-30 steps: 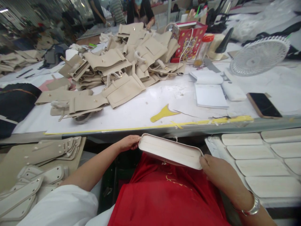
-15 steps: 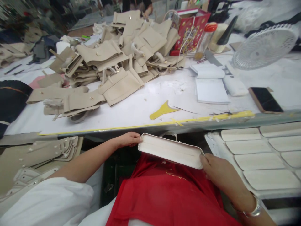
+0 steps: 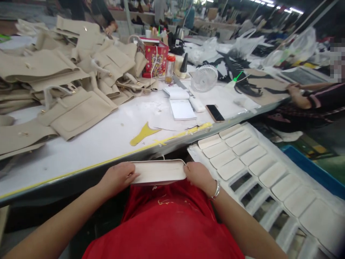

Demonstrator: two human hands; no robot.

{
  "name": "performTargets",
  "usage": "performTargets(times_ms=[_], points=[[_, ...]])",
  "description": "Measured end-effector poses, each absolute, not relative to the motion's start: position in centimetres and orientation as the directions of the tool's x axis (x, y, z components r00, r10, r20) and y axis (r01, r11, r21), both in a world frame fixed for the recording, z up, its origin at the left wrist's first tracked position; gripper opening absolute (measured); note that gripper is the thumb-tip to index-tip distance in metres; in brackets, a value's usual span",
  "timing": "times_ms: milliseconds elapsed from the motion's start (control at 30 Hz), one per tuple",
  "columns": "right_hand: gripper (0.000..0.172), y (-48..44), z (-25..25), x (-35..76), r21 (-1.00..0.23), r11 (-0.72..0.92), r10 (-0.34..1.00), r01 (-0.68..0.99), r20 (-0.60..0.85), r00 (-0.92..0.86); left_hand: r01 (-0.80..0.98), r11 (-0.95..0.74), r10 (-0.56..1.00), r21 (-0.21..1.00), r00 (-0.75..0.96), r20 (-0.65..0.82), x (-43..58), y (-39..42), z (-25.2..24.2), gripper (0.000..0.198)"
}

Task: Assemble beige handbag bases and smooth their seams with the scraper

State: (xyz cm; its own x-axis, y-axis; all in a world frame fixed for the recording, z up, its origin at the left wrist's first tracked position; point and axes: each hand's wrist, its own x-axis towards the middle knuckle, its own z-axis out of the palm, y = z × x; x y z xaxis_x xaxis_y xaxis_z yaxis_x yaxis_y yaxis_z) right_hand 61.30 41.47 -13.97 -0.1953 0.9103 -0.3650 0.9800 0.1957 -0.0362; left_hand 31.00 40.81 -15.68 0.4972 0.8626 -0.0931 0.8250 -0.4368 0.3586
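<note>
I hold a flat cream oblong panel (image 3: 159, 171) level in front of my red apron (image 3: 167, 219), just below the table's front edge. My left hand (image 3: 118, 177) grips its left end with curled fingers. My right hand (image 3: 198, 174), a silver bracelet on its wrist, grips the right end. Both hands are closed on the panel. Something small hangs under it, partly hidden.
A white table (image 3: 107, 140) carries a heap of beige bag pieces (image 3: 70, 82), a yellow cut-out (image 3: 142, 133), notepads (image 3: 182, 106), a phone (image 3: 215, 113), a small fan (image 3: 204, 77) and a red bag (image 3: 155, 59). To my right a rack (image 3: 250, 158) holds several cream panels. A co-worker's arm (image 3: 309, 99) rests at the far right.
My view has swung to the right, bringing the rack and a co-worker into sight. The panel now lies level and my hands sit closer together on its ends.
</note>
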Motion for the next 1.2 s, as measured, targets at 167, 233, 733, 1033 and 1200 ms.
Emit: performTargets(times_ms=[167, 233, 733, 1033, 1200], points=[[0.04, 41.5, -14.2, 61.2, 0.015, 0.22, 0.9, 0.975, -0.39, -0.197, 0.586, -0.769, 0.624, 0.256, 0.775, 0.101, 40.4, 40.7, -16.3, 0.043], [0.037, 41.5, -14.3, 61.1, 0.02, 0.253, 0.888, 0.967, -0.401, -0.224, 0.553, -0.81, 0.57, 0.196, 0.821, 0.039, 42.6, 40.9, -16.9, 0.05], [0.045, 42.0, -16.2, 64.8, -0.72, -0.626, 0.642, 0.3, -0.694, -0.325, 0.53, -0.834, 0.537, 0.157, 0.843, 0.008, 42.7, 41.1, -18.1, 0.049], [0.037, 42.9, -16.1, 64.4, -0.697, -0.605, 0.626, 0.384, -0.715, -0.311, 0.539, -0.813, 0.538, 0.218, 0.84, -0.071, 42.6, 41.3, -17.3, 0.057], [0.034, 43.8, -15.1, 63.0, -0.576, -0.435, 0.641, 0.692, -0.738, -0.211, 0.549, -0.802, 0.551, 0.236, 0.832, -0.066, 43.2, 41.2, -17.0, 0.063]])
